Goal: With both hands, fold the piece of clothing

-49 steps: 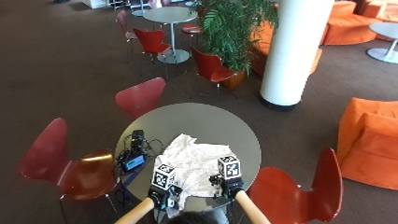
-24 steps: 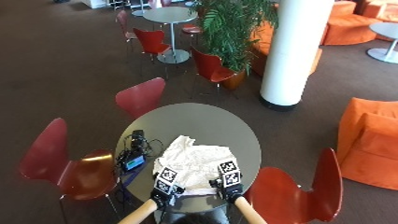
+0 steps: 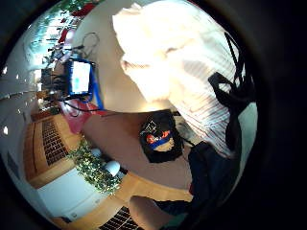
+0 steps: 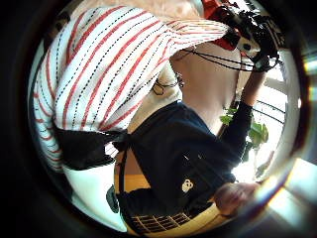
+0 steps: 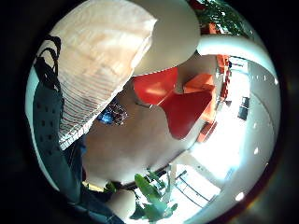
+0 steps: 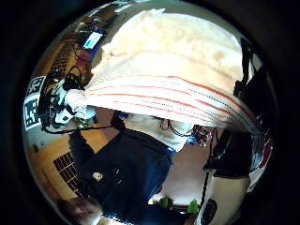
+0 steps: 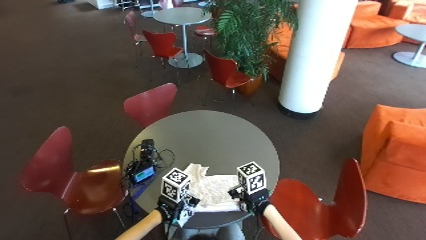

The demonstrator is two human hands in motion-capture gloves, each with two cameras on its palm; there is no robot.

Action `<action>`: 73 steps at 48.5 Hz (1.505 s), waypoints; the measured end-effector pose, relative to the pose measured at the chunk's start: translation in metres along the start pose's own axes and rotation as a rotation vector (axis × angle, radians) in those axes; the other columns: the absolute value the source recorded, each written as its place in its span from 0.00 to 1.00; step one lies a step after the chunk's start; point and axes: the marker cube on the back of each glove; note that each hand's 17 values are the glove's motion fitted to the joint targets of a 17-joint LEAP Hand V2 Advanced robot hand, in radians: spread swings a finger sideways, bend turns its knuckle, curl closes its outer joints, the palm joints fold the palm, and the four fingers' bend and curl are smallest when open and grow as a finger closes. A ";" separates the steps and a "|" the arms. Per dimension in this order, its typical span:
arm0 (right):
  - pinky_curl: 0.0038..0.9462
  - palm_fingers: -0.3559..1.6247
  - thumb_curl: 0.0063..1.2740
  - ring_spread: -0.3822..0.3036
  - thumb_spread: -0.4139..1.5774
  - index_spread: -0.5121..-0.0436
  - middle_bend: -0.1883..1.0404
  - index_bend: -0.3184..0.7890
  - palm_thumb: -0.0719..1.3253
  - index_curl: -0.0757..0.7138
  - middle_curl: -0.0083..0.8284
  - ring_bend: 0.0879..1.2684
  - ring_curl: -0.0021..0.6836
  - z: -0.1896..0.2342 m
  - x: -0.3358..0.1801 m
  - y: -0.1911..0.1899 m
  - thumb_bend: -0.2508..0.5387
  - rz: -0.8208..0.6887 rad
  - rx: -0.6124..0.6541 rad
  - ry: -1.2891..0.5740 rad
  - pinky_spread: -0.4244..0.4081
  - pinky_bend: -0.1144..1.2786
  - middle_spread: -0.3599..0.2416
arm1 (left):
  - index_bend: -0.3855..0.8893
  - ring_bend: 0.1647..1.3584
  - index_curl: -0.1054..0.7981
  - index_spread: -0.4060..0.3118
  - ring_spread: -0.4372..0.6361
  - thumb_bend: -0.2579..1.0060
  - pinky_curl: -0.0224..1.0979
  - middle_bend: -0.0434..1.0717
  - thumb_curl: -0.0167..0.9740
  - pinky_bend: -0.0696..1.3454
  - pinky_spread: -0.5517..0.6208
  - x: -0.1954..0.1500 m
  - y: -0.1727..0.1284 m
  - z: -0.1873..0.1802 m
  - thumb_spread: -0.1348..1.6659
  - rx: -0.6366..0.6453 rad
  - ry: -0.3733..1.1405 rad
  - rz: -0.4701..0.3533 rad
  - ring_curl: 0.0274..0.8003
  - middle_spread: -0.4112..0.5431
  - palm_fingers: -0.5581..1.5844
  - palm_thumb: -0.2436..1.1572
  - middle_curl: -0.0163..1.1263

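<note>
On the near edge of a round grey table (image 7: 200, 135) lies a pale, crumpled piece of clothing (image 7: 212, 189), bunched between the person's two gloved hands. Left hand (image 7: 174, 209) sits at the garment's near left corner; right hand (image 7: 249, 197) at its near right corner, both close to the table rim.

Left thumb side palm view: white cloth with red stripes and dotted dark lines (image 4: 104, 74) drapes right over the palm, its hem pinched against a black-gloved fingers (image 4: 81, 146). Right thumb side palm view: the same striped edge (image 6: 173, 101) is stretched taut from the right palm across to the other hand (image 6: 63, 105), which also grips it. So both hands clasp the near hem, lifted off the tabletop, while the rest of the garment rests on the table beyond.

Near the table's left edge, beside the clothing but apart from it, a small device with a lit blue screen (image 7: 142, 175) and a tangle of black cables (image 7: 150, 152). Red chairs (image 7: 152, 102) stand around the table; another (image 7: 319, 210) just right of the person.
</note>
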 end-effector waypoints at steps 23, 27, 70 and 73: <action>0.42 0.82 0.59 0.18 0.34 0.50 0.40 0.47 0.76 0.74 0.64 0.37 0.70 -0.012 0.033 -0.125 0.28 0.291 -0.358 -0.130 0.10 0.46 0.19 | 0.45 0.27 0.68 0.17 0.09 0.20 0.48 0.42 0.74 0.47 0.19 -0.093 -0.174 0.000 0.57 -0.262 0.044 -0.462 0.56 0.12 0.79 0.77 0.53; 0.42 0.77 0.59 0.19 0.36 0.51 0.37 0.43 0.75 0.72 0.63 0.36 0.69 -0.006 0.042 -0.132 0.27 0.374 -0.248 -0.077 0.11 0.46 0.20 | 0.39 0.23 0.65 0.24 0.14 0.18 0.47 0.35 0.72 0.44 0.22 -0.107 -0.181 0.011 0.62 -0.226 0.019 -0.497 0.55 0.15 0.67 0.73 0.52; 0.42 0.71 0.39 0.28 0.76 0.70 0.33 0.33 0.55 0.28 0.56 0.41 0.65 0.042 0.069 -0.062 0.31 0.606 -0.026 -0.226 0.17 0.62 0.41 | 0.47 0.20 0.61 0.43 0.65 0.19 0.33 0.17 0.33 0.25 0.70 -0.055 -0.111 0.072 0.85 0.147 0.147 -0.367 0.42 0.51 0.37 0.32 0.27; 0.42 0.72 0.39 0.27 0.76 0.70 0.32 0.33 0.58 0.28 0.56 0.42 0.67 0.040 0.067 -0.067 0.32 0.609 0.004 -0.218 0.16 0.61 0.40 | 0.45 0.20 0.61 0.43 0.66 0.19 0.33 0.18 0.31 0.25 0.71 -0.056 -0.116 0.073 0.86 0.125 0.136 -0.371 0.41 0.50 0.38 0.31 0.27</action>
